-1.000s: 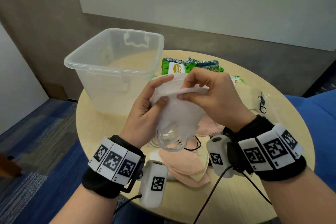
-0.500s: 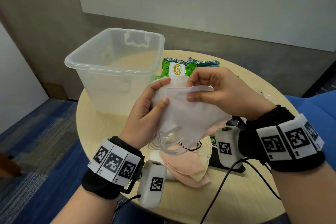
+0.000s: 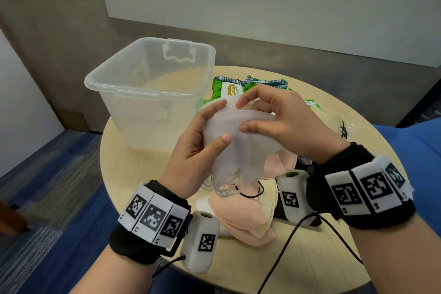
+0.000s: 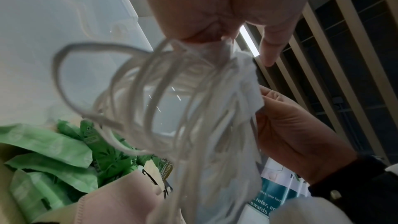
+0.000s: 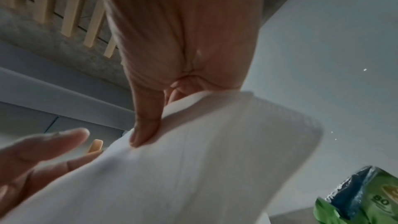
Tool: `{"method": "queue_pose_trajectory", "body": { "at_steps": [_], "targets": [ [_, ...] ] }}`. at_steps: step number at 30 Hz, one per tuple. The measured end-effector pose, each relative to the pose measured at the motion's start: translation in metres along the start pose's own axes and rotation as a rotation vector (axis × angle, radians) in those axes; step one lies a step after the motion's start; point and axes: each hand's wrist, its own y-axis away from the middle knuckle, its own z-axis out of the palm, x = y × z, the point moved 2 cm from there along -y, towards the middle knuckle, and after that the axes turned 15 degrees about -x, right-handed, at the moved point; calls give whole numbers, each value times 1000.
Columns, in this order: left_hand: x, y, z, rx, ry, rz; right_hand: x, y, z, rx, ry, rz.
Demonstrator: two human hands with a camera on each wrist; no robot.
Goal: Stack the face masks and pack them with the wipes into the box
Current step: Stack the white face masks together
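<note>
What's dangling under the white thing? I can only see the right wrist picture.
Observer: White ear loops hang below the white masks, which the left hand and the right hand both hold.
Operator: Where's the box?
Observer: The clear box stands on the table beyond the left hand, and it looks empty.
Operator: Any other masks?
Observer: Yes, pink masks lie on the table below the hands.

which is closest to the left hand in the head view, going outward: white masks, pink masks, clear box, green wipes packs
1. white masks: held in the left hand itself.
2. pink masks: on the table just below the hand.
3. clear box and green wipes packs: box behind-left, wipes behind-right; too close to call.
</note>
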Motion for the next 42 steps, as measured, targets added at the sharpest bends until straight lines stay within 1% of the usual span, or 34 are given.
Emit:
{"method": "queue_pose_trajectory", "body": {
  "at_steps": [6,12,16,17,20,22,23,25,28,30,33,38,42],
  "targets": [
    [-4,1,-2,26,-145,-30,0,-1,0,27,49,15],
    [-5,-1,-5,30,-217,-56,-3,-3,1,132,312,72],
    [-5,-1,-5,33,-212,-47,0,-5,5,155,424,100],
    [-4,-1,-5,36,-202,-31,0,-5,5,169,413,76],
    [2,-1,-1,40,-103,31,-3,-2,6,208,405,-71],
    [5,-1,0,36,-101,59,-4,0,6,227,414,-161],
    [4,-1,0,32,-105,64,-3,1,5,229,391,-184],
    [3,-1,-1,32,-98,57,-2,3,2,222,282,-182],
    [4,-2,0,38,-99,58,-2,4,-1,186,129,-151],
    [6,0,1,39,-59,68,-3,3,-2,164,76,-123],
    [8,0,0,49,-68,62,-1,0,-2,149,-1,-51],
    [7,-1,0,38,-72,38,1,-4,-1,99,-57,27],
    [5,1,-3,47,-69,-3,-2,-1,-2,149,-94,-4]
  ]
}}
